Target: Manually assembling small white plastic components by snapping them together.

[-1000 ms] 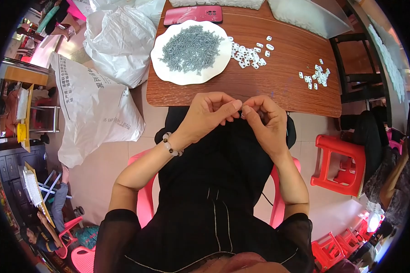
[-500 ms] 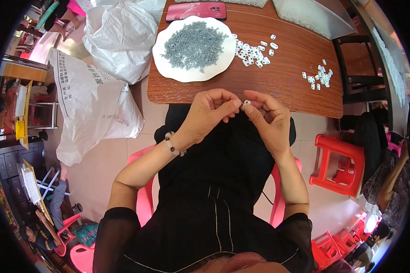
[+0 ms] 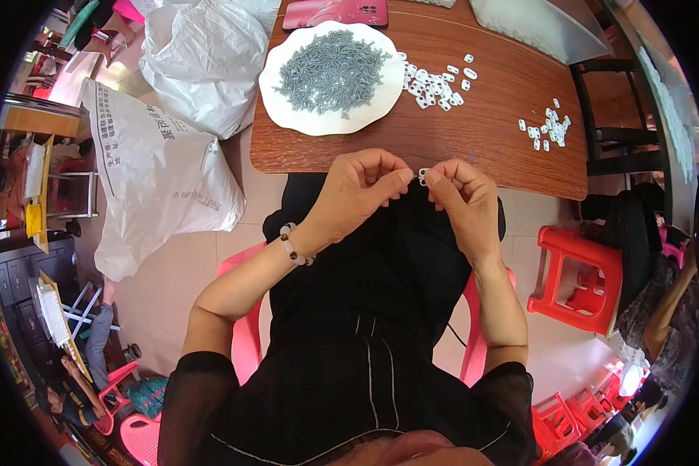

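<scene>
My left hand point(image 3: 369, 186) is closed in a pinch over the table's near edge; whatever lies between its thumb and fingertip is too small to make out. Close by on the right, my right hand point(image 3: 464, 198) pinches a small white plastic piece point(image 3: 422, 176) with holes between thumb and forefinger. The two sets of fingertips almost meet at that piece. Beyond my left hand stands a scalloped white plate point(image 3: 287, 116) bearing a heap of small grey pins point(image 3: 334, 74). Similar white pieces point(image 3: 435, 89) lie beside the plate, with a smaller group point(image 3: 551, 128) farther right.
The brown wooden table point(image 3: 349, 153) has a red phone point(image 3: 335, 13) behind the plate and a pale bin point(image 3: 540, 29) at the back right. White sacks point(image 3: 163, 175) stand on the floor to the left. A red stool point(image 3: 576, 279) is at the right.
The white piece has turned slightly in my right fingertips, and my right forefinger has curled in over it. My left hand keeps its pinch nearly in place.
</scene>
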`<state>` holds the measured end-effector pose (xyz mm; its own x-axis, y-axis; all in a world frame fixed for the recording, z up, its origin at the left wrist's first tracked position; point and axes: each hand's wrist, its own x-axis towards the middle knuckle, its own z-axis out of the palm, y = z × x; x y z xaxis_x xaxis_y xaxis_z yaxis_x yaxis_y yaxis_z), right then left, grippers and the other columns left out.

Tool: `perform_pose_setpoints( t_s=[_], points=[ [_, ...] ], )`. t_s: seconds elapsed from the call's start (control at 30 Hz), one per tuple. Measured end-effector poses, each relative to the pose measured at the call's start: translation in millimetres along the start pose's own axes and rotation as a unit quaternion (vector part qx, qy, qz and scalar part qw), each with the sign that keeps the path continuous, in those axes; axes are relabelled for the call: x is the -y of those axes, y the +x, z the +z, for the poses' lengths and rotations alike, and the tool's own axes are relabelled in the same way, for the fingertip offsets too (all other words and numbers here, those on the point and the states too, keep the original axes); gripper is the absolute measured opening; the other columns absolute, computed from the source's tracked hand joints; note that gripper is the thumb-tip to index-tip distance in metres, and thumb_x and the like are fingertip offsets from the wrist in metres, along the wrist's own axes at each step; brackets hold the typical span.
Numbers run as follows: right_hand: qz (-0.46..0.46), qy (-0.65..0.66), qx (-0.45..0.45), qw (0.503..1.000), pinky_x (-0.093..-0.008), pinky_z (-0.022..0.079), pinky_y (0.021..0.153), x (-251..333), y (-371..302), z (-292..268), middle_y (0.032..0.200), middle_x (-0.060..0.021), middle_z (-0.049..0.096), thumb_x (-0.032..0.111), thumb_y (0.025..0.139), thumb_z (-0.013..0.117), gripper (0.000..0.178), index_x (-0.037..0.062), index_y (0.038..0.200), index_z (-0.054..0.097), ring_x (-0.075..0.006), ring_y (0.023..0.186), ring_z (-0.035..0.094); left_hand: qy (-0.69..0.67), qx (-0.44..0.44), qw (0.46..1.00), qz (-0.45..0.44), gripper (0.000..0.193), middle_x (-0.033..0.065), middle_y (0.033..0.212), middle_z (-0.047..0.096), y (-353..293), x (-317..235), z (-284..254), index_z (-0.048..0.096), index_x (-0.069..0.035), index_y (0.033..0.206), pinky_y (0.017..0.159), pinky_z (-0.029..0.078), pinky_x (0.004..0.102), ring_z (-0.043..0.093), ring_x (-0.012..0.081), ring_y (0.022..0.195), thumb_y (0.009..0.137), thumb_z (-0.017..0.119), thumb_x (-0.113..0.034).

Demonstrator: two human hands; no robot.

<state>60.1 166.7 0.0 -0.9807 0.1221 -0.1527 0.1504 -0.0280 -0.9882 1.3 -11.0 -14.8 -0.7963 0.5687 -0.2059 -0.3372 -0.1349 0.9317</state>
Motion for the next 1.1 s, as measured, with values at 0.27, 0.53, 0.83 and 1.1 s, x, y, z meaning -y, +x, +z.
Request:
perform_pose_setpoints(
  t_s=[0.27, 0.53, 0.83, 1.1],
  points=[
    [-0.068, -0.016, -0.024, 0.997, -0.0154, 0.035, 0.055, -3, -2, 5, 0.069, 0.0056, 0.057, 0.009, 0.090, 0.064, 0.011, -0.0007, 0.084, 0.062, 0.0011, 0.062, 0.047, 0.013, -0.002, 1.000, 0.006, 0.013, 0.0011, 0.081, 0.065, -2, 2, 2, 0.065, 0.001, 0.094, 0.063, 0.046, 0.0190, 0.058, 0.0044, 0.071, 0.089, 0.065, -0.012],
    [-0.090, -0.040, -0.048, 0.994, -0.0159, 0.035, 0.054, -8, -1, 4, 0.068, 0.0054, 0.056, 0.009, 0.089, 0.065, 0.012, -0.0011, 0.083, 0.062, 0.0009, 0.061, 0.045, 0.010, -0.007, 1.000, 0.004, 0.015, 0.0015, 0.080, 0.066, -2, 1, 4, 0.065, 0.000, 0.094, 0.064, 0.046, 0.0188, 0.058, 0.0046, 0.071, 0.090, 0.066, -0.015],
    [-0.113, -0.065, -0.062, 0.990, -0.0167, 0.035, 0.052, -12, 0, 6, 0.064, 0.0050, 0.055, 0.009, 0.088, 0.067, 0.013, -0.0008, 0.081, 0.062, 0.0005, 0.059, 0.045, 0.006, -0.012, 1.000, 0.005, 0.016, 0.0017, 0.079, 0.066, -3, 1, 5, 0.066, 0.000, 0.094, 0.063, 0.046, 0.0186, 0.059, 0.0048, 0.070, 0.090, 0.066, -0.016],
    [-0.121, -0.075, -0.068, 0.988, -0.0168, 0.034, 0.051, -13, 0, 7, 0.064, 0.0049, 0.055, 0.010, 0.088, 0.067, 0.013, -0.0006, 0.081, 0.062, 0.0004, 0.058, 0.044, 0.007, -0.019, 1.000, 0.001, 0.016, 0.0021, 0.079, 0.066, -3, 2, 6, 0.066, 0.001, 0.093, 0.063, 0.047, 0.0192, 0.059, 0.0050, 0.070, 0.090, 0.067, -0.015]
  ],
)
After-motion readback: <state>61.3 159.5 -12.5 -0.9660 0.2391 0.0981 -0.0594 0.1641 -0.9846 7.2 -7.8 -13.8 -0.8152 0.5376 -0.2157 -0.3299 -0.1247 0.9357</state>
